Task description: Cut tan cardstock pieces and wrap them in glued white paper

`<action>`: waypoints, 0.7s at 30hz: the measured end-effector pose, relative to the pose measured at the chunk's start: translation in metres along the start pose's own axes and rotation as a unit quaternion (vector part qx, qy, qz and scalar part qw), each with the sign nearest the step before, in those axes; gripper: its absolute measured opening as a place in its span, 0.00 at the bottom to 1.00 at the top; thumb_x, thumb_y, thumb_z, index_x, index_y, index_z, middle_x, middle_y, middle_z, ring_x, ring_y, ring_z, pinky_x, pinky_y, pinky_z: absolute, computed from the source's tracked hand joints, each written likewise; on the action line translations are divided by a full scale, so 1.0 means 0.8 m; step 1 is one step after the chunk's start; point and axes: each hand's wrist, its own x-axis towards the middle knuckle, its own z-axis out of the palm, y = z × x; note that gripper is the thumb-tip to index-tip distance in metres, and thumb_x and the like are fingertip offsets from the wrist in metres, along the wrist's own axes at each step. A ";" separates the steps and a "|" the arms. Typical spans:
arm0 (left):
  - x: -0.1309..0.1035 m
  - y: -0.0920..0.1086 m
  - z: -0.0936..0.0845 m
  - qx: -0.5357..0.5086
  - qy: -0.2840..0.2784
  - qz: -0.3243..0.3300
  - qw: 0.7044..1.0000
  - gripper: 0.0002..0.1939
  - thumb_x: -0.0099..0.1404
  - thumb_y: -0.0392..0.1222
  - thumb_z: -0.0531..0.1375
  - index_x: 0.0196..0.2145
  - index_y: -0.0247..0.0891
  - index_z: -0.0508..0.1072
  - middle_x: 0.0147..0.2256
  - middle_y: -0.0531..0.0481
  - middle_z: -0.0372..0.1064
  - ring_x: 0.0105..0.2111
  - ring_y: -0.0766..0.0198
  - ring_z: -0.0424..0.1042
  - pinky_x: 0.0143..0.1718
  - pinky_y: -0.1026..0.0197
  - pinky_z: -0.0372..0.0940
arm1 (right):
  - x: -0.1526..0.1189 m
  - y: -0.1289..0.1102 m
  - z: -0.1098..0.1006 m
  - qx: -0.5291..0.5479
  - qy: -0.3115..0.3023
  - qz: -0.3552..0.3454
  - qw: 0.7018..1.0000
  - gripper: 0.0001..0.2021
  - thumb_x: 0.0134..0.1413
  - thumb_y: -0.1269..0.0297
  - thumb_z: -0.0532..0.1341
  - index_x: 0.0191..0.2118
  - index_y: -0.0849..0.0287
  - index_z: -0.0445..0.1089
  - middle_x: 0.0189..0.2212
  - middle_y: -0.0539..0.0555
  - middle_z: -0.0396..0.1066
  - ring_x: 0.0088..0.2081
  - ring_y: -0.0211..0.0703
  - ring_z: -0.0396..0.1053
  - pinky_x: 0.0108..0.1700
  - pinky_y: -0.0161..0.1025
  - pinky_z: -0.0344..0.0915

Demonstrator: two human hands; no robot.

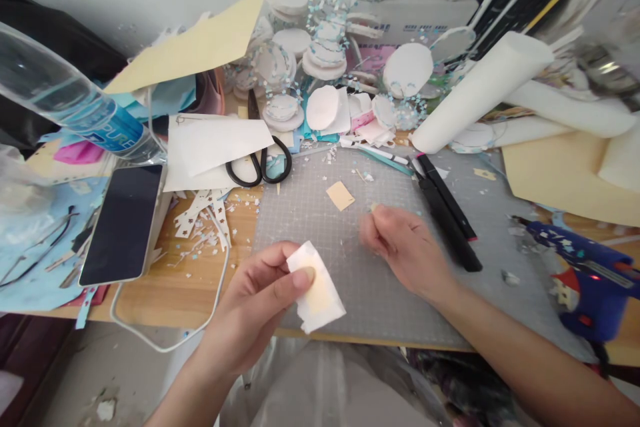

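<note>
My left hand [273, 290] pinches a small torn white paper piece [327, 303] between thumb and fingers, with a pale yellow patch showing on it. To the right, my right hand [400, 240] hovers over the grey cutting mat [310, 213], its fingers curled together and blurred; a tiny pale bit shows at the fingertips, too small to name. A small yellow paper square [341, 195] lies on the mat between and beyond the hands. A black cutter [447, 213] rests just past my right hand.
Black-handled scissors [260, 163], white papers [215, 150] and a phone [123, 223] lie left, near a water bottle [75, 97]. White discs [325, 57] and beaded wire crowd the back. A white roll [483, 93] and a blue glue gun [590, 277] are right. A white cable [220, 280] crosses the table edge.
</note>
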 end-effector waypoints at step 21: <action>0.003 -0.017 -0.005 0.424 0.068 0.127 0.894 0.06 0.62 0.42 0.62 0.36 0.39 0.76 0.30 0.53 0.73 0.30 0.67 0.70 0.34 0.65 0.63 | -0.007 -0.015 0.009 -0.108 -0.165 -0.058 0.979 0.04 0.55 0.72 0.59 0.32 0.57 0.66 0.29 0.48 0.64 0.32 0.36 0.62 0.37 0.36 0.60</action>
